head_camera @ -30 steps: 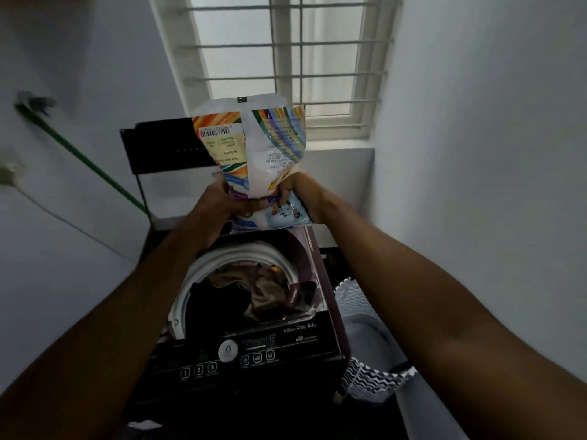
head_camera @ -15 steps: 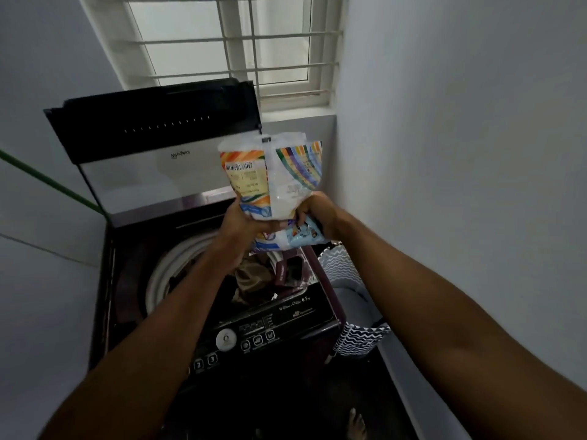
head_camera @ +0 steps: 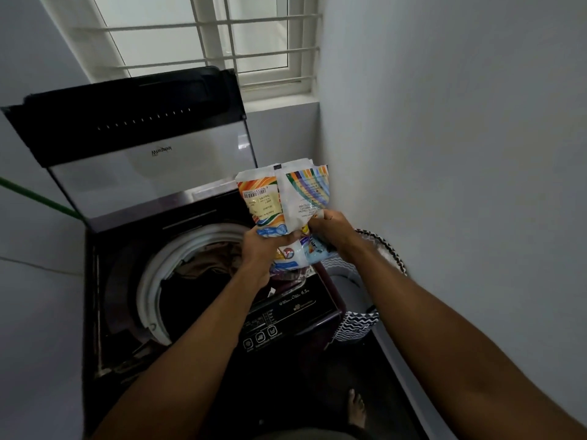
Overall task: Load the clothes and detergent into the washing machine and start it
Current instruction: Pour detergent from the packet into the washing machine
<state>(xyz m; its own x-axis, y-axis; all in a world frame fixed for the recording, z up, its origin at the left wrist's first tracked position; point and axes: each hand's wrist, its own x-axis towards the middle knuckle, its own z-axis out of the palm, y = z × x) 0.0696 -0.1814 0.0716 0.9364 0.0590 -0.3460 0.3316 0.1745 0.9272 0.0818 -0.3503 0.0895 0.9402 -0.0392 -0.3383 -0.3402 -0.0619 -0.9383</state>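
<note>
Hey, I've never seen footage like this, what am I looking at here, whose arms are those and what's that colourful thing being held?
The camera sits on a person's head, looking forward and down, so the two arms reaching into view are the wearer's own. There is no robot. Both hands, the left hand and the right hand, grip a colourful detergent packet held upright over a top-loading washing machine. Its lid stands open, and clothes, brown and dark, already lie in the drum. To the right, against the wall, stands a zigzag-patterned laundry basket. A barred window is behind the machine.
</note>
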